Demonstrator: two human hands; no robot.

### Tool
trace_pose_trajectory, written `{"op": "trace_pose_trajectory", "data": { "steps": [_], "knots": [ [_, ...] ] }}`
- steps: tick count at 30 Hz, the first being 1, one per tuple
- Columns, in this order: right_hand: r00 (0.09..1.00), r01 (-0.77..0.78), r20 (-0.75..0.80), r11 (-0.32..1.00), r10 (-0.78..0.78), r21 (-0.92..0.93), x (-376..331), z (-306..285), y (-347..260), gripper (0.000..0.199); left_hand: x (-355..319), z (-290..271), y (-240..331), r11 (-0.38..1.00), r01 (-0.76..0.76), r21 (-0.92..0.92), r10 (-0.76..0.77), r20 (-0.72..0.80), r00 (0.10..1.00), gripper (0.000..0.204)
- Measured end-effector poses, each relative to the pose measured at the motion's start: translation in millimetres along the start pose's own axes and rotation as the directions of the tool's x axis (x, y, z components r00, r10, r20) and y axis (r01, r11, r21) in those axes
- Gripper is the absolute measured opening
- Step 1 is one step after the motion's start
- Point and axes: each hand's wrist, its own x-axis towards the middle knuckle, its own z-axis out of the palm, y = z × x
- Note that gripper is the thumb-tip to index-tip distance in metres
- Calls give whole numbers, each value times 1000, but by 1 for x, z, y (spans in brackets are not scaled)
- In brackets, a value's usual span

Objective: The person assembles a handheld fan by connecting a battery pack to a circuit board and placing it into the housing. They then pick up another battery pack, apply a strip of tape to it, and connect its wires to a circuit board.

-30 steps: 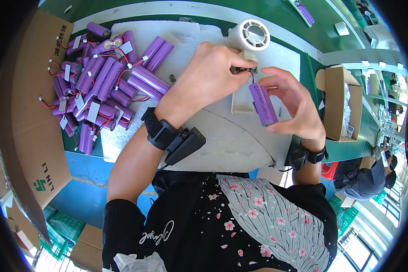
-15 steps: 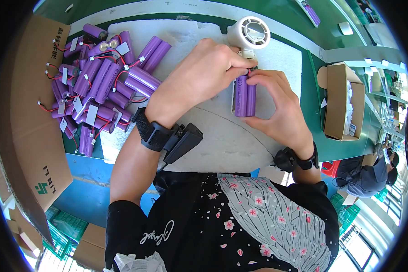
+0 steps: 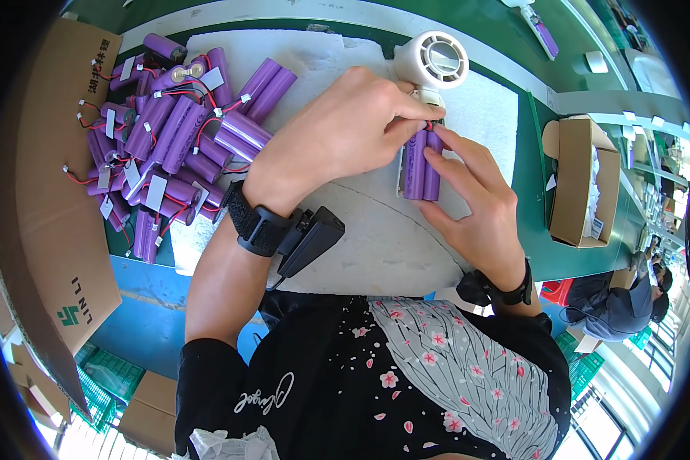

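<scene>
A white handheld fan (image 3: 409, 65) lies on the pale foam board, its round head pointing away from me. In its opened handle sits a purple two-cell battery pack (image 3: 422, 169). My right hand (image 3: 479, 203) holds the pack and handle from the right, thumb at the lower end and fingers along the upper side. From the left, my left hand (image 3: 353, 123) is closed in a pinch at the neck of the fan, above the pack. A bit of red wire (image 3: 430, 126) shows beside its fingertips. Whatever lies inside that pinch is hidden.
A heap of purple battery packs (image 3: 178, 138) with red and black leads lies at left, beside a tall cardboard box (image 3: 46, 192). The foam board (image 3: 376, 238) rests on a green table. A small open carton (image 3: 571, 184) stands at right. Another fan (image 3: 540, 31) lies at far right; a person sits beyond.
The fan and both hands sit slightly farther right in view. My right index finger has straightened up toward the red wire. The left hand keeps its pinch.
</scene>
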Motion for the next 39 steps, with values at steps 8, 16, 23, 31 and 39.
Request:
{"op": "trace_pose_trajectory", "data": {
  "steps": [8,16,23,31,39],
  "knots": [
    [999,-26,-31,998,25,-49,1,3,1,43,-1,4,-3,1000,13,1,-13,-32,999,29],
    [991,-126,-27,972,134,196,5,6,5,51,-4,-2,-1,987,125,-105,-118,73,990,41],
    [987,-157,53,971,149,183,14,5,7,61,0,-8,9,953,288,-91,-271,163,949,42],
    [989,-143,76,964,129,225,18,3,11,64,0,-7,9,936,335,-112,-320,134,938,42],
    [967,-165,-132,934,216,315,23,14,18,16,-5,4,11,969,196,-150,-189,60,980,45]
  ]
}}
